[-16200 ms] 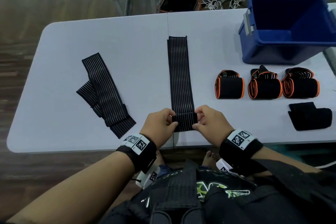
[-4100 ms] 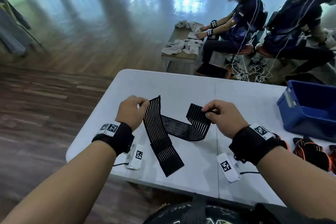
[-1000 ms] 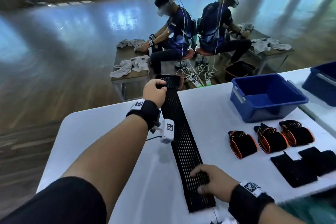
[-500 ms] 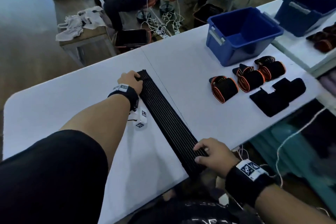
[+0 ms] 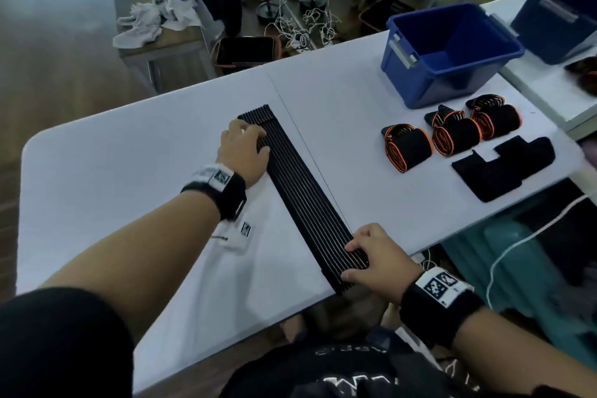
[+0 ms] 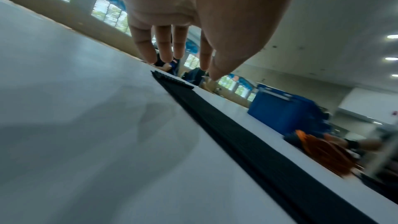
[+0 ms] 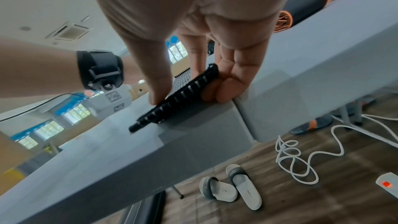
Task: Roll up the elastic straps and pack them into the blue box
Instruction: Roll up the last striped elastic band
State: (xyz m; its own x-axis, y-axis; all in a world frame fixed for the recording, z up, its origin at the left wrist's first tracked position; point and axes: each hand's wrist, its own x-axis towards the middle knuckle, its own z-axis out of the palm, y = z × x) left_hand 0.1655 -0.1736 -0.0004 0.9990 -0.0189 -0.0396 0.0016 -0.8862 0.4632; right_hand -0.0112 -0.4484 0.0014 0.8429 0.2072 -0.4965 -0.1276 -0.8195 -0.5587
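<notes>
A long black ribbed elastic strap [image 5: 303, 200] lies flat and stretched out on the white table [image 5: 129, 171], running from the middle to the near edge. My left hand [image 5: 258, 139] rests on the strap near its far end; in the left wrist view its fingers [image 6: 163, 47] are straight. My right hand [image 5: 352, 260] pinches the strap's near end [image 7: 178, 101] at the table edge, thumb on top and fingers behind. The empty blue box [image 5: 452, 52] stands at the far right.
Three rolled straps with orange edges [image 5: 457, 136] lie in a row before the box, and flat black pieces [image 5: 504, 168] lie nearer me. A second blue box [image 5: 559, 10] stands on the neighbouring table. Seated people and cables are beyond the far edge.
My left hand laid the strap's far end down on the table and has slid a little back along it. The right hand has stayed on the near end.
</notes>
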